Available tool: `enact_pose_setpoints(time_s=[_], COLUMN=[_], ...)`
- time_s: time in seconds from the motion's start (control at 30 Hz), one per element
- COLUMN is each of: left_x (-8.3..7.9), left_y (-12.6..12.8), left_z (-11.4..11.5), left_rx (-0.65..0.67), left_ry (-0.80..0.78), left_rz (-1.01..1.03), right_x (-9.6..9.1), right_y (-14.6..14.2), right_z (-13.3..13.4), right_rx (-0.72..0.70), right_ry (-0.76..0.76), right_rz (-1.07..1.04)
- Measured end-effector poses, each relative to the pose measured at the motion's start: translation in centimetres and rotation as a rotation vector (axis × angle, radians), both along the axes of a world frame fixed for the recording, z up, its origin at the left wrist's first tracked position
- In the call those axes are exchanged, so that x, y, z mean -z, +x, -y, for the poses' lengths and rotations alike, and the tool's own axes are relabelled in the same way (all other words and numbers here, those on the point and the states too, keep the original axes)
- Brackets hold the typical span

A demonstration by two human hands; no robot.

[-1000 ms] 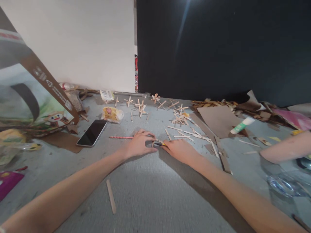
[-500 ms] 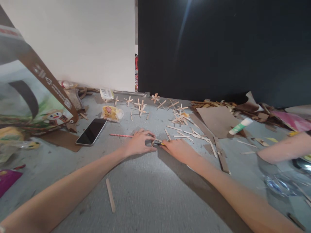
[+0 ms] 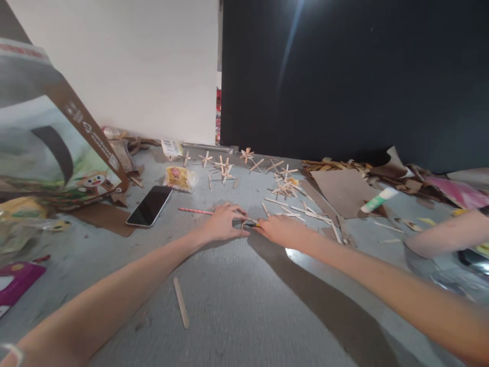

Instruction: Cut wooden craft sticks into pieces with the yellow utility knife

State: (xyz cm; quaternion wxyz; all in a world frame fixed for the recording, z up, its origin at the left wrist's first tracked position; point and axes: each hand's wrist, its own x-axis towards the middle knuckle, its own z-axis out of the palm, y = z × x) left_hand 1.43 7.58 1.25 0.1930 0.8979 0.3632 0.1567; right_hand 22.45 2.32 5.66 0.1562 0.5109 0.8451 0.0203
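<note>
Both my hands meet at the middle of a grey table (image 3: 237,306). My left hand (image 3: 221,224) lies knuckles up with its fingers curled down, pressing small wooden sticks against the surface. My right hand (image 3: 280,230) is closed round a thin black and yellow tool (image 3: 252,224) whose tip points left, touching the sticks under my left fingers. A pink striped straw (image 3: 194,210) lies just left of my left hand. Loose craft sticks (image 3: 301,210) lie right behind my right hand.
A black phone (image 3: 150,205) lies left of the hands beside a large printed carton (image 3: 53,148). Glued stick stars (image 3: 223,168) are scattered at the back. A glue stick (image 3: 379,200) rests on brown cardboard (image 3: 344,189). Another person's forearm (image 3: 446,235) is at the right. One stick (image 3: 181,302) lies near me.
The view has drifted slightly, so things sit a little further right. Both hands stay together at the same spot on the table, with the tool still at the sticks.
</note>
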Motion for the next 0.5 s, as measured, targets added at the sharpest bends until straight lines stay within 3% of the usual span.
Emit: enact_pose_setpoints(time_s=[0.3, 0.5], left_x=[0.9, 0.8], left_y=[-0.1, -0.1], left_z=[-0.6, -0.7], left_rx=[0.026, 0.038], left_ry=[0.01, 0.018], left_rz=[0.04, 0.061], right_x=[0.3, -0.7], right_y=[0.1, -0.6], right_z=[-0.8, -0.9], right_rx=[0.0, 0.004], right_ry=[-0.011, -0.055], right_rz=[-0.013, 0.001])
